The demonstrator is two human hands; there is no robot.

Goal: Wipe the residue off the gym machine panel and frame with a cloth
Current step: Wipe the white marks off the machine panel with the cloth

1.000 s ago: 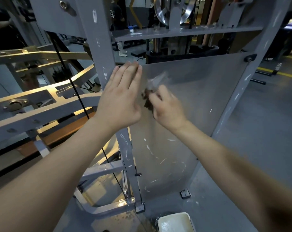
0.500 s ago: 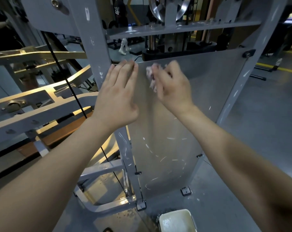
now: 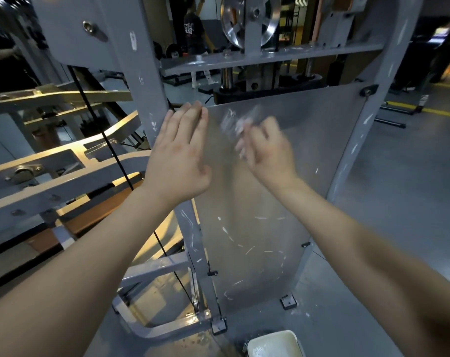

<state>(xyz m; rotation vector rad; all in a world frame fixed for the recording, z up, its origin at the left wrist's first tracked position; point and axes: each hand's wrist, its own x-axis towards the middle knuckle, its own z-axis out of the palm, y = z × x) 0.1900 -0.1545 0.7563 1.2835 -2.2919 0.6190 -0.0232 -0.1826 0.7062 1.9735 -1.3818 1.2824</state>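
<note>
While our left hand (image 3: 180,161) lies flat where the panel (image 3: 309,140) meets the left post (image 3: 141,73), its fingers are straight and pressed together, with the tips at the panel's top edge. Our right hand (image 3: 267,153) is just beside it on the upper part of the panel, blurred. Its fingers curl round the cloth (image 3: 235,122), a pale, whitish wad that shows above and left of the knuckles and touches the panel near the top. How much of the cloth sits inside the hand we cannot tell through the blur.

The panel is a grey sheet, upright, held between the left post and the right post (image 3: 365,130) by small black clips (image 3: 369,90). White streaks (image 3: 244,243) of residue are scattered over its lower half, and more pale marks run along both posts. Above the panel a crossbar (image 3: 270,56) spans the posts, with a metal pulley (image 3: 247,19) over it. A black cable (image 3: 110,145) runs down at a slant on the left side of the left post, past grey lever arms (image 3: 64,176). Near the foot of the panel, on the floor (image 3: 399,202), we see part of a white tub (image 3: 273,343) with something pale inside. Far behind the machine a person (image 3: 193,27) in dark clothes stands in the gym.
</note>
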